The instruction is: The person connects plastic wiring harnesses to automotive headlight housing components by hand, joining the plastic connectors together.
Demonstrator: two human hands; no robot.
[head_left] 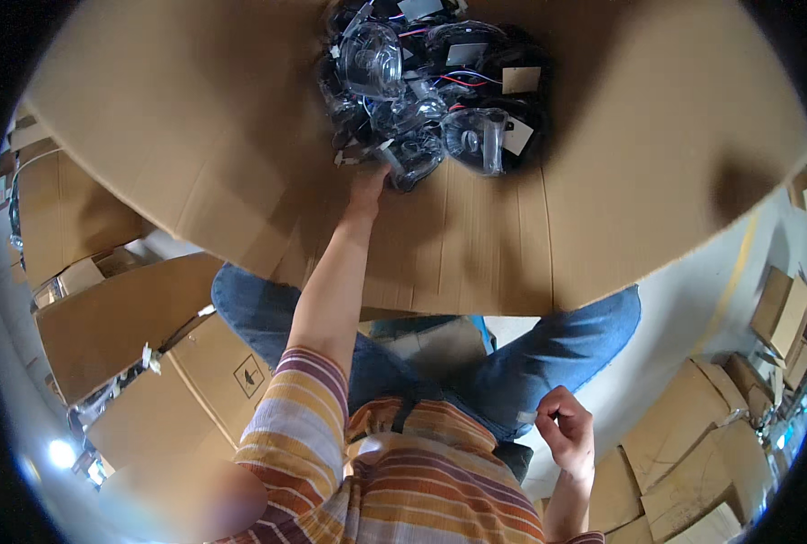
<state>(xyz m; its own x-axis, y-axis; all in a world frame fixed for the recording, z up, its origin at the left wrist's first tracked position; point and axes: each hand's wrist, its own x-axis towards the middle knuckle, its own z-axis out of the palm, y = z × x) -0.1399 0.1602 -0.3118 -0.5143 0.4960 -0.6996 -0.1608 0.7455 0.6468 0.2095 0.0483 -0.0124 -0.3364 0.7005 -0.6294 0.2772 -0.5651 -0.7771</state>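
Deep in a large cardboard box [249, 181] lies a pile of round black parts [476, 140] in clear plastic bags, with coloured wires and white tags among them. My left hand [364, 194] reaches in over the box's near side and touches the lower left edge of the pile, beside a bagged part [412, 159]. Its fingers are dark and partly hidden there. Above my right thigh, my right hand [568, 433] is closed in a pinch, with a small whitish piece [526, 417] at its fingertips.
The box's near edge rests over my knees in blue jeans [566, 340]. To the left stand other cardboard boxes [181, 390]. Flattened and open cartons [684, 435] lie on the right, near a yellow floor line [734, 272].
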